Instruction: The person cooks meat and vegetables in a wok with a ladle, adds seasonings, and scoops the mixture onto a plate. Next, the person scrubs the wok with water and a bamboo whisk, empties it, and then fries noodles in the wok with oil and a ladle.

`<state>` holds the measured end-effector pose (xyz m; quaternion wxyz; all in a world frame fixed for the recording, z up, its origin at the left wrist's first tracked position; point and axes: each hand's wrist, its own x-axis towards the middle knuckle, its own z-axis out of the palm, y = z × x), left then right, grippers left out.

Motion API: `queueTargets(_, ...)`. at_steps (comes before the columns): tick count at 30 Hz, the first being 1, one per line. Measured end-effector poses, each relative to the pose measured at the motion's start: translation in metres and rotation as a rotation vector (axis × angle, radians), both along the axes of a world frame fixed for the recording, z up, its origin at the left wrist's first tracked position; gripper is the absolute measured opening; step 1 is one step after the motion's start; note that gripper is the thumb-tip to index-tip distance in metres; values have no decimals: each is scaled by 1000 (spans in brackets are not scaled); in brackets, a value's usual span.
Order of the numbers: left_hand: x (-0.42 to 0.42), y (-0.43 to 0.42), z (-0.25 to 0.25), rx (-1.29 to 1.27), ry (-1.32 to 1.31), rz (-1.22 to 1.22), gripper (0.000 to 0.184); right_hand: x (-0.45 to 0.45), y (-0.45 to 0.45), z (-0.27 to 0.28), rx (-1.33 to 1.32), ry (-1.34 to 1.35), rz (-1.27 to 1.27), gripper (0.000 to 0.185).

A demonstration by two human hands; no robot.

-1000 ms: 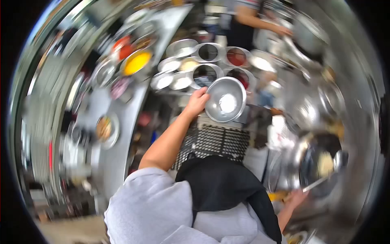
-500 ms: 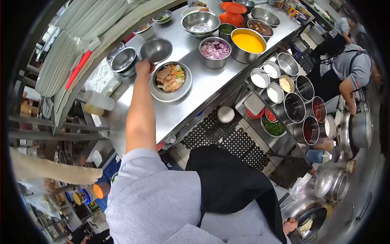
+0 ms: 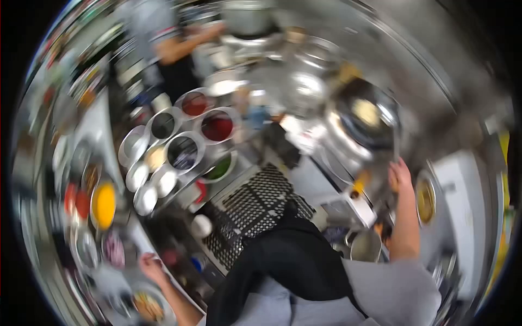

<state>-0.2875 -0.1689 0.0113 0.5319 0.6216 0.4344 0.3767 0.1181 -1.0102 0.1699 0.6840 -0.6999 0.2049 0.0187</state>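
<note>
The whole view is smeared by motion. My right hand [image 3: 401, 175] is closed around the handle of a metal ladle [image 3: 396, 140]. The ladle's head lies at the right side of a dark wok [image 3: 350, 133], which has a pale yellowish lump of food [image 3: 365, 112] in it. At lower left, my left hand [image 3: 153, 266] is over the edge of the steel counter, and its fingers are too blurred to read. Close to it are a pot of sliced purple onion [image 3: 114, 250] and a bowl of mixed food [image 3: 148, 306].
A pot of yellow liquid [image 3: 104, 205] stands at left. Several round containers [image 3: 184, 151] of sauces and powders fill a rack in the middle. A perforated black mat [image 3: 247, 201] covers the floor. Farther back, a co-worker's arm [image 3: 187, 48] reaches toward a large pot [image 3: 248, 19].
My head has turned right toward the stove, bringing the wok to the upper right. My left hand has left the empty metal bowl. My right hand still grips the ladle.
</note>
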Motion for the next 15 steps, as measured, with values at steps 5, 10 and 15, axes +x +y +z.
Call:
queueTargets(5, 252, -239, 50, -28, 263, -1381, 15, 56, -9, -75, -176, -110, -202, 79)
queueTargets(10, 412, -394, 85, 384, 114, -1787, 20, 56, 34, -60, -396, 176, 10, 85)
queueTargets(15, 504, -489, 98, 335, 189, -1654, 21, -8, 24, -14, -693, 144, 229, 81)
